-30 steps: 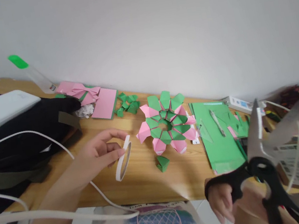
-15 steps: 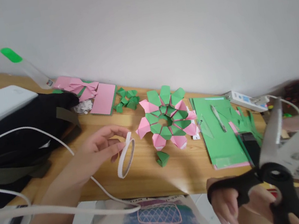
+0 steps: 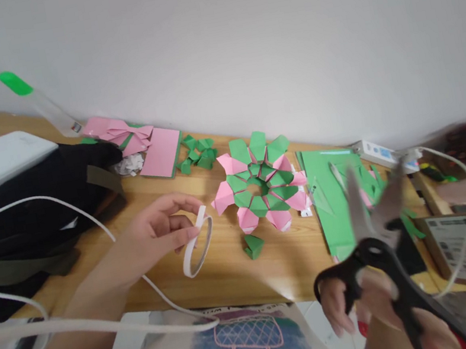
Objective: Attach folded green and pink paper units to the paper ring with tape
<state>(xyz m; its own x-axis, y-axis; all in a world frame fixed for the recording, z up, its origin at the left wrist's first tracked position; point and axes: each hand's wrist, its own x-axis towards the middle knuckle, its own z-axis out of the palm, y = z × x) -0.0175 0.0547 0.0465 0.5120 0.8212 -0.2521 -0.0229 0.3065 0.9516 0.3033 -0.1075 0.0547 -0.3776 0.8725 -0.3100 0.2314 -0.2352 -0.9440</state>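
Note:
On the left, my left hand pinches a thin white ring-shaped roll of tape between thumb and fingers, just above the table. My right hand, at the lower right, has its fingers in the black handles of a pair of scissors. The blades point up, spread apart and blurred by motion. Between my hands stands a ring-shaped pink and green folded-paper flower. One small folded green paper piece lies in front of it. Neither hand touches the flower.
Green sheets lie at the right, partly behind the scissors, near a power strip. Pink paper and folded green pieces lie at the back. A power bank rests on a black bag. A white cable crosses the left foreground.
My right hand and the scissors have swung left, with the blades now more upright over the edge of the green sheets. My left hand and the tape roll have stayed almost still.

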